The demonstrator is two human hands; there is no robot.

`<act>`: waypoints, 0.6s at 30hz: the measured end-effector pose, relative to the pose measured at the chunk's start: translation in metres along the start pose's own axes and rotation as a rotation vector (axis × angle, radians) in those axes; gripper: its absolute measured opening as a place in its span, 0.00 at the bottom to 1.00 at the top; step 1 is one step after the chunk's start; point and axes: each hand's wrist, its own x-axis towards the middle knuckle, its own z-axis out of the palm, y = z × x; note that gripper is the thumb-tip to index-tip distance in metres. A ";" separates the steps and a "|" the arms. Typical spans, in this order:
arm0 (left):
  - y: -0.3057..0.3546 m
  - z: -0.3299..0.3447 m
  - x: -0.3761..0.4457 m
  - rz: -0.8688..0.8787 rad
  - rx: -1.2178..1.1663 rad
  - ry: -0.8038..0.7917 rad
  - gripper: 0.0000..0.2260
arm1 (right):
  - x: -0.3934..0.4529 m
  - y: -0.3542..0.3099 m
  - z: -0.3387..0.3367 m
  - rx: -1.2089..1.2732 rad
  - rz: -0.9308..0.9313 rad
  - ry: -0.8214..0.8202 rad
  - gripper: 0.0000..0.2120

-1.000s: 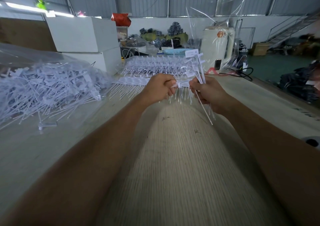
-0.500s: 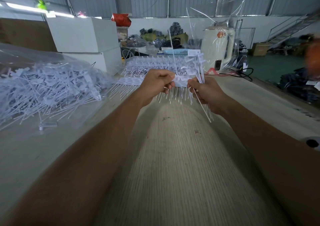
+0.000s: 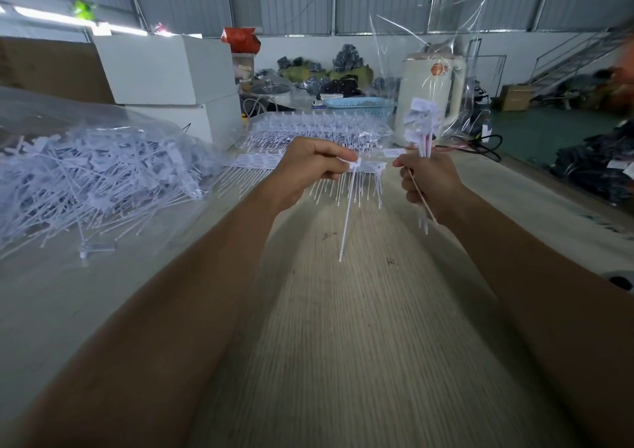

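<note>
Head view: left hand (image 3: 305,169) pinches tag (image 3: 347,214); right hand (image 3: 430,181) grips bundle (image 3: 423,127).

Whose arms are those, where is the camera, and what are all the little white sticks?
Those are a person's two bare arms; there is no machine. The picture comes from a camera worn on the person's head, looking forward and down. The left hand pinches one white plastic tie by its flat top, its thin tail hanging down. The right hand grips a bunch of ties. On the table lie rows of ties ahead and, to the left, a clear bag heaped with more.
</note>
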 end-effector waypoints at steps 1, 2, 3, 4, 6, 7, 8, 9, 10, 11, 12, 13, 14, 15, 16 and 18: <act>0.000 0.000 0.000 -0.004 -0.006 0.015 0.10 | 0.000 0.002 -0.002 -0.005 -0.002 -0.009 0.09; 0.000 0.000 0.001 -0.006 -0.013 0.031 0.10 | -0.001 0.004 -0.002 -0.021 -0.006 -0.029 0.09; 0.000 0.001 0.001 -0.011 -0.024 0.043 0.10 | -0.002 0.005 -0.001 -0.041 -0.010 -0.059 0.09; 0.000 0.003 0.001 -0.016 -0.036 0.052 0.11 | -0.004 0.006 0.003 -0.065 -0.014 -0.089 0.09; 0.001 0.007 0.000 -0.021 -0.052 0.069 0.12 | -0.007 0.004 0.013 -0.126 -0.022 -0.137 0.09; 0.002 0.010 0.000 -0.018 -0.058 0.082 0.12 | -0.009 0.002 0.018 -0.156 -0.026 -0.163 0.09; 0.003 0.013 0.000 -0.016 -0.065 0.101 0.12 | -0.012 0.001 0.022 -0.180 -0.028 -0.195 0.10; 0.004 0.017 0.000 -0.017 -0.075 0.123 0.12 | -0.013 0.000 0.025 -0.203 -0.032 -0.227 0.12; 0.005 0.020 0.001 -0.020 -0.084 0.144 0.12 | -0.015 -0.001 0.027 -0.225 -0.041 -0.249 0.13; 0.006 0.024 0.001 -0.026 -0.095 0.159 0.12 | -0.016 -0.001 0.028 -0.243 -0.054 -0.257 0.14; 0.007 0.027 0.001 -0.033 -0.108 0.170 0.13 | -0.016 -0.001 0.029 -0.250 -0.066 -0.257 0.15; 0.008 0.030 0.000 -0.038 -0.124 0.178 0.13 | -0.016 -0.001 0.029 -0.251 -0.073 -0.257 0.14; 0.009 0.031 0.000 -0.041 -0.137 0.184 0.13 | -0.016 -0.001 0.028 -0.255 -0.076 -0.262 0.14; 0.009 0.032 0.000 -0.042 -0.147 0.187 0.12 | -0.017 -0.001 0.027 -0.265 -0.078 -0.271 0.15; 0.010 0.033 0.000 -0.041 -0.151 0.190 0.12 | -0.017 -0.002 0.027 -0.279 -0.079 -0.281 0.15; 0.011 0.035 0.000 -0.036 -0.140 0.195 0.12 | -0.017 -0.002 0.027 -0.273 -0.077 -0.275 0.15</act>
